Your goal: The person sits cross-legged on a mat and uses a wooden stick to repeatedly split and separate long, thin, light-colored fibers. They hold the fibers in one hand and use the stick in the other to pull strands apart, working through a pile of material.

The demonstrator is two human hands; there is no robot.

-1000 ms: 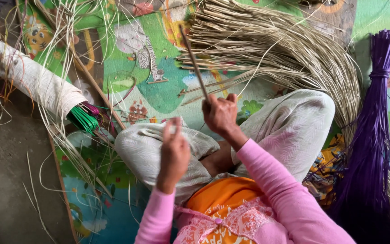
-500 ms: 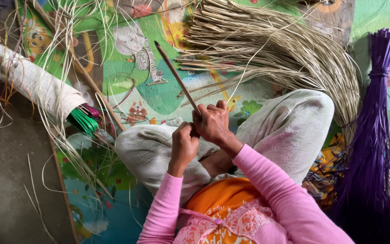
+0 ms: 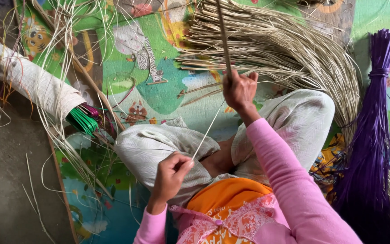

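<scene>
Obs.: seated cross-legged on the patterned play mat [image 3: 159, 90], knees covered in pale cloth.

Right hand [image 3: 239, 90]: closed in a fist around a thin brown stick [image 3: 223, 36], which stands nearly upright and runs out past the top of the view. Half a second ago this stick leaned left and both hands met at its lower end; now the right hand has moved up and away from my lap.

Left hand [image 3: 170, 174]: drawn back toward my body, fingertips pinched shut on the near end of a pale strip [image 3: 207, 131]. The strip runs taut between the two hands, from the left pinch up to the right fist.

Change: hands together before, now well apart, with a length of strip showing between them. I judge that the strip is peeling off the stick lengthwise as the hands separate.

Surroundings: heap of pale dried reeds [image 3: 285, 49] just beyond the right hand; purple bundle [image 3: 371, 149] at my right; cloth-wrapped roll [image 3: 28, 77] with green strands [image 3: 84, 121] at its end on my left; loose strands scattered over the mat.
</scene>
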